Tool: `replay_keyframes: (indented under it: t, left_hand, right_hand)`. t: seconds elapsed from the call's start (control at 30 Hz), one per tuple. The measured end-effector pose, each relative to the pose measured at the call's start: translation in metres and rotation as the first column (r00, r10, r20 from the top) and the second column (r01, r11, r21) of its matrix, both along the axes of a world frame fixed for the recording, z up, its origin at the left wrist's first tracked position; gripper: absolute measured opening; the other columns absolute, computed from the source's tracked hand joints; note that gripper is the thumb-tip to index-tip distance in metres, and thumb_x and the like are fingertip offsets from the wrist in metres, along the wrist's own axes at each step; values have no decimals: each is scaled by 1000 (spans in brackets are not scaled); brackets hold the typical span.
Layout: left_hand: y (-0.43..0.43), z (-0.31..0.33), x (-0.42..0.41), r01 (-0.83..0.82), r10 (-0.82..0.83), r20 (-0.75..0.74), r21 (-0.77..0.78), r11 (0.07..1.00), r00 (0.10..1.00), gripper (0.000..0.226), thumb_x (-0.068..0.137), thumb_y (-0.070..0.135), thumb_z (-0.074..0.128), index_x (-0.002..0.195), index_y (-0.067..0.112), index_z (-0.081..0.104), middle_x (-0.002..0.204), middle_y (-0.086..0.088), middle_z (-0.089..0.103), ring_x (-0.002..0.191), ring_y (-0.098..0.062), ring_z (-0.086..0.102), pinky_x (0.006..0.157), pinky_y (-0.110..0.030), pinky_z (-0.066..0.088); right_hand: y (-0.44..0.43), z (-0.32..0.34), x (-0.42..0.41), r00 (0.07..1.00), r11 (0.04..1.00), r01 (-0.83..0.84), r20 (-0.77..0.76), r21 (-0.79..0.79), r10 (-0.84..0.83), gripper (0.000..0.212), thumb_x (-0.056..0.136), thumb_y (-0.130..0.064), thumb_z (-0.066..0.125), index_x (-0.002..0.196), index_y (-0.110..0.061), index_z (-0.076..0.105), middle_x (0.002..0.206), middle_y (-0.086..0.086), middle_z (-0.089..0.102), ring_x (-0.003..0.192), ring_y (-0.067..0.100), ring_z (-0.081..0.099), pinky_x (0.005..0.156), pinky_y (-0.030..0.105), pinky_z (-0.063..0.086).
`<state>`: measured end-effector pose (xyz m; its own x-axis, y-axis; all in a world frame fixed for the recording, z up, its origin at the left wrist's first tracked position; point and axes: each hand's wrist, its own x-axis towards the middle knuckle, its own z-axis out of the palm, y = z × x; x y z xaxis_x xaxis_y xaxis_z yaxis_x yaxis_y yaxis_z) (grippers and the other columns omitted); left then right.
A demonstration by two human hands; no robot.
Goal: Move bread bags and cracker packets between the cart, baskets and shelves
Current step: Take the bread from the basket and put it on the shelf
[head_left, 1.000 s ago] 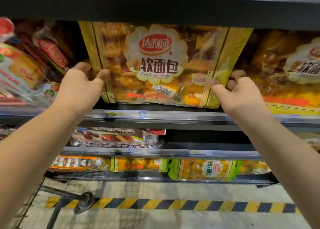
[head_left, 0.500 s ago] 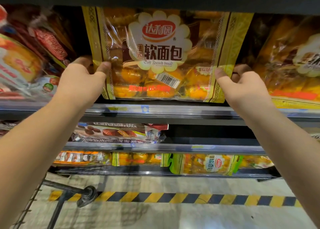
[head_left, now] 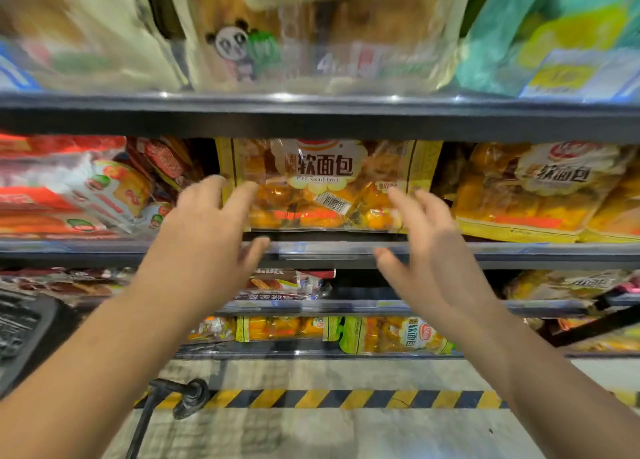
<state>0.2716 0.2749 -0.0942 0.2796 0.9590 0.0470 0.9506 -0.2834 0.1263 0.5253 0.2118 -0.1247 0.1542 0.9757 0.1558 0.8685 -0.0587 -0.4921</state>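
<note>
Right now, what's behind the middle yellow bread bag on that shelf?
Beside the yellow bread bag only dark gaps show; the bag itself covers whatever stands behind it.

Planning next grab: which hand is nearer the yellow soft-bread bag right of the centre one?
Right. The right hand is just left of that yellow soft-bread bag; the left hand is farther left, past the centre bag.

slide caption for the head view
Open left hand and open right hand in front of a yellow-edged clear bread bag standing on the dark metal shelf.
</note>
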Motion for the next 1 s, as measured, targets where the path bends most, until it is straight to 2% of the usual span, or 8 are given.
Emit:
replay_keyframes:
  t: [0.13, 0.27, 0.37, 0.5, 0.57, 0.7, 0.87, 1.0]
  left_hand:
    - [-36, 34, 7, 78, -78, -145, -5, 997, 986, 76, 95, 55, 55, 160, 27, 26, 162, -14, 31, 149, -35, 29, 121, -53, 33]
    - [-73, 74, 5, 118, -126, -229, -50, 992, 965, 73, 99, 58, 49, 161, 29, 23, 168, -14, 19, 153, -36, 21, 124, -56, 24]
    - [-107, 112, 0, 126, -147, -243, -100, 987, 959, 71, 100, 56, 48, 161, 31, 23, 170, -15, 13, 154, -39, 17, 124, -59, 20]
    - [-148, 166, -12, 115, -148, -264, -135, 984, 953, 71, 103, 56, 42, 163, 32, 13, 172, -11, 1, 157, -37, 5, 126, -56, 10]
    - [-167, 191, -18, 103, -132, -252, -125, 987, 959, 70, 103, 57, 42, 162, 32, 14, 171, -10, 3, 156, -36, 5, 125, -56, 10]
    - [-197, 229, -32, 16, -41, -220, -112, 994, 975, 68, 103, 55, 44, 161, 32, 16, 171, -7, 5, 156, -35, 3, 126, -57, 5]
    - [-240, 250, -56, -180, 161, -171, -102, 978, 972, 66, 103, 54, 44, 160, 33, 20, 170, -6, 9, 157, -33, 2, 126, -57, 3]
    - [-294, 247, -79, -438, 417, -156, -133, 889, 895, 64, 101, 52, 47, 158, 32, 25, 168, -6, 15, 156, -33, 7, 126, -56, 6]
  right_hand:
    - [-22, 32, -12, 948, 991, -117, 289, -66, 131, 78, 84, -29, 82, 153, -22, 47, 151, 16, 50, 144, 34, 43, 116, 49, 41]
    - [-48, 82, -28, 912, 981, -161, 365, -104, 188, 76, 81, -37, 84, 149, -27, 52, 150, 14, 53, 144, 36, 43, 117, 51, 37]
    - [-75, 127, -37, 935, 969, -178, 278, -171, 221, 70, 94, -44, 68, 157, -36, 38, 163, 4, 36, 154, 27, 26, 124, 46, 26]
    - [-113, 185, -50, 958, 972, -202, 184, -118, 221, 65, 87, -36, 79, 147, -29, 55, 149, 8, 53, 144, 28, 44, 112, 51, 42]
    - [-125, 212, -62, 955, 962, -243, 141, -121, 259, 63, 92, -38, 74, 150, -31, 50, 153, 2, 46, 146, 23, 38, 115, 49, 40]
    - [-141, 245, -85, 931, 925, -328, 100, -190, 351, 63, 101, -47, 56, 158, -39, 32, 165, -8, 25, 154, 15, 18, 125, 39, 24]
    - [-153, 262, -115, 830, 834, -527, 111, -165, 546, 62, 101, -49, 55, 158, -38, 33, 163, -8, 28, 152, 14, 24, 124, 36, 28]
    - [-158, 263, -150, 658, 666, -724, 109, -181, 745, 64, 100, -51, 56, 157, -38, 31, 160, -13, 32, 148, 12, 31, 119, 32, 32]
